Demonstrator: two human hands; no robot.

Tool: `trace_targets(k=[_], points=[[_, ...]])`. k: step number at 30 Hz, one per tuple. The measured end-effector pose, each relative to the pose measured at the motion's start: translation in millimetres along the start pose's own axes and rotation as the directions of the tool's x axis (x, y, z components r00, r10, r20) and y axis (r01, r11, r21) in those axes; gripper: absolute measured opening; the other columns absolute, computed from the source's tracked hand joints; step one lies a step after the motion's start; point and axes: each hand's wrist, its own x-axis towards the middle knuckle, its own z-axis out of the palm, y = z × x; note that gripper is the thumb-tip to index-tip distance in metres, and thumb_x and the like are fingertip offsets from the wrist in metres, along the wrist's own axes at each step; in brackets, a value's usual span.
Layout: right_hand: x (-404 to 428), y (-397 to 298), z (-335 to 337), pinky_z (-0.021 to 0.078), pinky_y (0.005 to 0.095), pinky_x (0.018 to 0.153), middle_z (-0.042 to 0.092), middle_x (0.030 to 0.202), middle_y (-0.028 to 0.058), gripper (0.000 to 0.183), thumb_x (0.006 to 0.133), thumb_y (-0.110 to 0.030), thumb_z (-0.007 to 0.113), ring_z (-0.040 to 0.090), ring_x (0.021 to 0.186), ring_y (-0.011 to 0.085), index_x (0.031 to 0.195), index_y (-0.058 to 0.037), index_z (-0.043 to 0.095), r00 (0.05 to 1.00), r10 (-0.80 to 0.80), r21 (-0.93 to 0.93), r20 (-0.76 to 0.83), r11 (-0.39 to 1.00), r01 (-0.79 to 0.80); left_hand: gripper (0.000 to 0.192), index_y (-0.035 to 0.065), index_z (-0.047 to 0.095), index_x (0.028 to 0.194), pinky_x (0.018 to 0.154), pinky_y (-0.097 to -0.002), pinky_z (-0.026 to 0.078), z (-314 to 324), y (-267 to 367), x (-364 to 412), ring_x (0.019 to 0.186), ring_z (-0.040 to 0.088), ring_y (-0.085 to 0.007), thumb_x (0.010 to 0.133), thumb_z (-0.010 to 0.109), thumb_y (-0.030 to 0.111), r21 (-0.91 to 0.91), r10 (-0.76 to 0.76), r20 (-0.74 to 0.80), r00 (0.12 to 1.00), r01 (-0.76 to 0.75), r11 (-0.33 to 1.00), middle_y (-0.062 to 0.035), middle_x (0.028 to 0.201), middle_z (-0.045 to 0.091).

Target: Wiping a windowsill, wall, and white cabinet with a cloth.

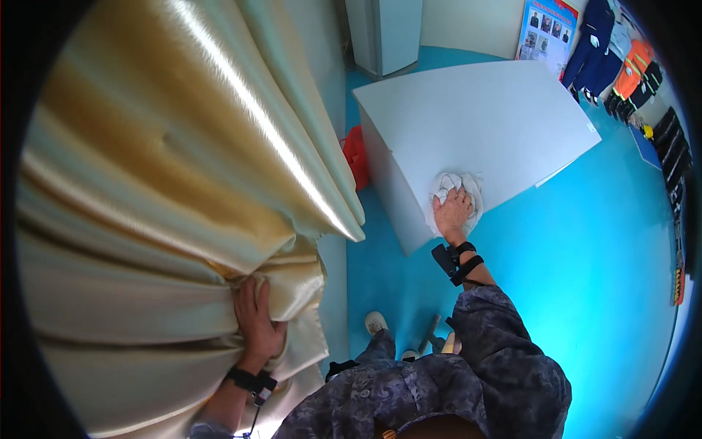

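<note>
My right hand (454, 213) lies with spread fingers on a crumpled white cloth (476, 189), pressing it against the near corner of a light grey cabinet's flat top (482, 115). At the left, my left hand (259, 321) rests on a shiny gold curtain (164, 181), whose fabric is bunched at the fingers; whether they grip a fold is hard to tell. Both wrists carry black straps with small devices.
A red bag (356, 159) sits between wall and cabinet. Behind stands a tall grey cabinet (384, 35). A poster board (547, 30) and hanging workwear (636, 68) are at the upper right. My shoe (375, 322) is on the blue floor (570, 263).
</note>
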Motion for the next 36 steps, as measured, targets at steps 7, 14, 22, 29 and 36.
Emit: trace_targets(k=[7, 14, 22, 29, 36], points=[[46.8, 1.4, 16.4, 0.0279, 0.0481, 0.098, 0.041, 0.134, 0.0174, 0.055, 0.077, -0.036, 0.063, 0.037, 0.119, 0.0356, 0.119, -0.0029, 0.051, 1.0, -0.007, -0.048, 0.001, 0.999, 0.007, 0.075, 0.0028, 0.04, 0.127, 0.103, -0.06, 0.02, -0.3, 1.2, -2.8, 0.124, 0.029, -0.0469, 0.059, 0.067, 0.018, -0.052, -0.009, 0.07, 0.997, 0.013, 0.999, -0.0279, 0.134, 0.032], [69.3, 1.5, 37.8, 0.0299, 0.048, 0.096, 0.043, 0.132, 0.0177, 0.055, 0.078, -0.038, 0.062, 0.039, 0.119, 0.0352, 0.119, -0.0024, 0.05, 0.997, -0.078, -0.137, -0.026, 0.988, 0.073, 0.07, 0.0042, 0.041, 0.126, 0.101, -0.0588, 0.024, 2.8, -2.3, -5.5, 0.123, 0.033, -0.045, 0.063, 0.065, 0.021, -0.02, 0.011, 0.031, 0.999, -0.01, 1.0, -0.0267, 0.134, 0.035], [73.2, 5.4, 36.1, 0.0291, 0.0478, 0.096, 0.042, 0.131, 0.0182, 0.051, 0.078, -0.035, 0.064, 0.037, 0.119, 0.0348, 0.115, -0.0019, 0.051, 0.981, -0.187, -0.08, -0.049, 0.98, 0.183, 0.042, 0.0037, 0.057, 0.102, 0.095, -0.0512, 0.037, 19.1, 66.0, 31.7, 0.108, 0.05, -0.0353, 0.065, 0.073, 0.013, -0.26, 0.234, -0.085, 0.969, -0.248, 0.933, -0.0173, 0.115, 0.053], [69.5, 10.8, 44.2, 0.0272, 0.0474, 0.098, 0.043, 0.132, 0.018, 0.053, 0.077, -0.033, 0.063, 0.036, 0.121, 0.0342, 0.116, 0.0005, 0.05, 0.971, -0.237, 0.022, -0.025, 0.971, 0.238, 0.053, 0.0052, 0.05, 0.123, 0.107, -0.0543, 0.018, 36.3, 148.1, 280.6, 0.128, 0.036, -0.0339, 0.081, 0.06, 0.036, 0.332, 0.366, 0.011, 0.931, -0.348, 0.876, -0.0202, 0.134, 0.042], [72.4, 26.4, 47.8, 0.0283, 0.0455, 0.098, 0.044, 0.13, 0.0169, 0.051, 0.073, -0.032, 0.067, 0.036, 0.12, 0.0326, 0.111, -0.0005, 0.053, 0.958, -0.27, 0.049, -0.096, 0.96, 0.275, 0.04, 0.0044, 0.055, 0.108, 0.073, -0.045, 0.046, 16.8, 83.7, 162.2, 0.088, 0.058, -0.0337, 0.082, 0.059, 0.034, 0.436, -0.32, 0.319, 0.892, 0.162, 0.885, -0.0159, 0.099, 0.056]])
